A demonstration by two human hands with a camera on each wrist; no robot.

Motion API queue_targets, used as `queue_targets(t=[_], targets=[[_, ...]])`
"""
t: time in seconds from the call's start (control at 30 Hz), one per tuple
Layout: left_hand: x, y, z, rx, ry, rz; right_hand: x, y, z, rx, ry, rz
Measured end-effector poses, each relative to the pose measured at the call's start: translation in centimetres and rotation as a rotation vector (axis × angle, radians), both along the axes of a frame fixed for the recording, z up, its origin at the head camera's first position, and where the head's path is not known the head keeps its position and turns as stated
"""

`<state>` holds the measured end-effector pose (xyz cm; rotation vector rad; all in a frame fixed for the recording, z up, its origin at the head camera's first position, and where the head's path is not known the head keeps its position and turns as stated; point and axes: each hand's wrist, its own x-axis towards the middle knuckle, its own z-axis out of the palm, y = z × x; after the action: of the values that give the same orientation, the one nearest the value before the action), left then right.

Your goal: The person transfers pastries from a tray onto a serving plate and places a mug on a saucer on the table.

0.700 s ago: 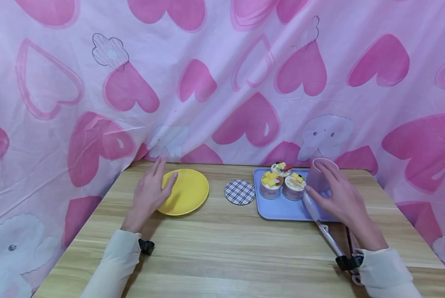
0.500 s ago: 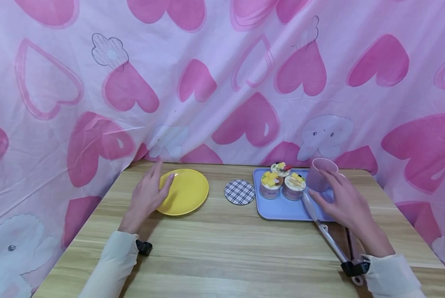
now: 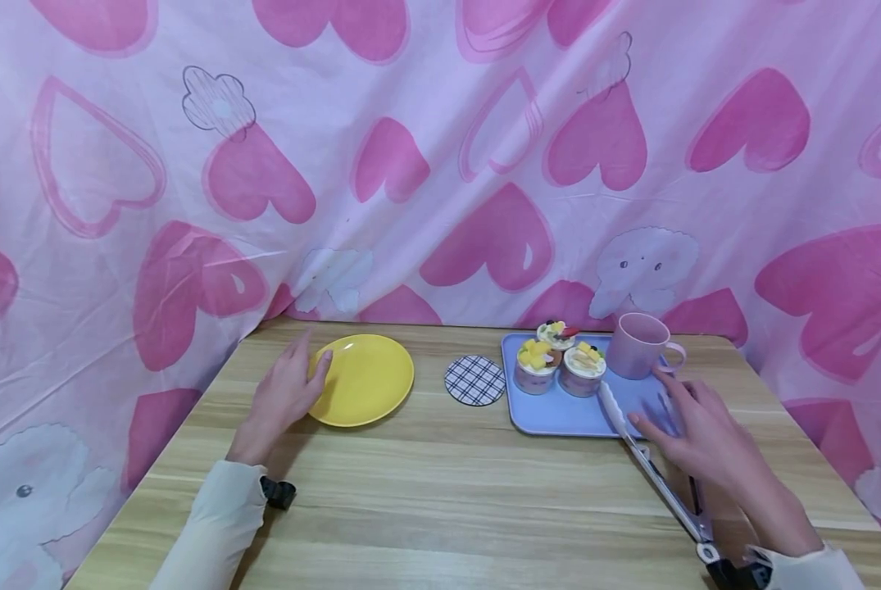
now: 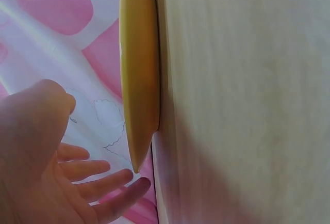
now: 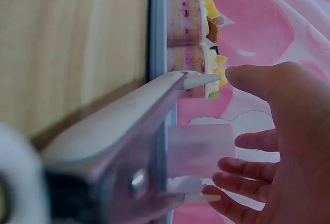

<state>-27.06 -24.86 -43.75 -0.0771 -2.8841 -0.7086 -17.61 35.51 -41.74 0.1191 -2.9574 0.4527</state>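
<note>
- The left hand (image 3: 281, 397) was at the near-left side of the yellow plate (image 3: 366, 381), its fingers loose and gripping nothing. In the left wrist view the fingertips came close to the rim; whether they touched it could not be told.
- The plate sat flat on the wooden table (image 3: 410, 508), left of the checked coaster (image 3: 474, 380).
- The blue tray (image 3: 558, 421) lay right of the coaster. On its left part stood three dessert cups (image 3: 534, 381), upright and close together, topped with cream and fruit pieces.
- The tongs (image 3: 661, 483) lay aslant, white tips over the tray and hinge end over the table, both arms spread apart.
- The pink mug (image 3: 632, 356) stood upright on the tray's far right part, handle to the right.
- The right hand (image 3: 709, 438) was above the tongs, fingers parted and slightly bent, grasping nothing.
- As to progress, the handling seemed at a beginning or a pause: cups and mug stood together on the tray, and lifting the tongs or plate was a step not yet done.
- No brand, label or writing could be read; the cloth (image 3: 447, 164) behind showed only hearts and cartoon figures.
</note>
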Motion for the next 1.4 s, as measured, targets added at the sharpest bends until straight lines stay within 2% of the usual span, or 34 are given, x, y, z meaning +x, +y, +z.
queue_targets(t=[0.17, 0.33, 0.57, 0.7, 0.97, 1.2, 1.4], targets=[[-0.1, -0.1, 0.0, 0.007, -0.035, -0.002, 1.1, 0.7, -0.6, 0.013, -0.077, -0.032], [0.0, 0.0, 0.0, 0.001, -0.042, -0.018, 2.1, 1.3, -0.9, 0.007, -0.112, -0.043], [0.0, -0.1, -0.1, -0.013, -0.024, -0.038, 2.8, 1.3, -1.2, -0.031, -0.187, -0.053], [-0.2, -0.2, -0.2, -0.020, -0.003, -0.055, 3.2, 1.3, -1.5, -0.041, -0.178, -0.038], [-0.2, -0.3, -0.3, -0.016, -0.046, -0.046, 3.2, 1.2, -2.1, -0.070, -0.273, -0.063], [-0.2, -0.3, -0.2, -0.007, -0.067, -0.035, 3.4, 1.3, -2.2, -0.103, -0.271, -0.051], [-0.3, -0.4, -0.2, -0.014, -0.068, -0.038, 3.3, 1.8, -1.9, -0.084, -0.331, -0.073]])
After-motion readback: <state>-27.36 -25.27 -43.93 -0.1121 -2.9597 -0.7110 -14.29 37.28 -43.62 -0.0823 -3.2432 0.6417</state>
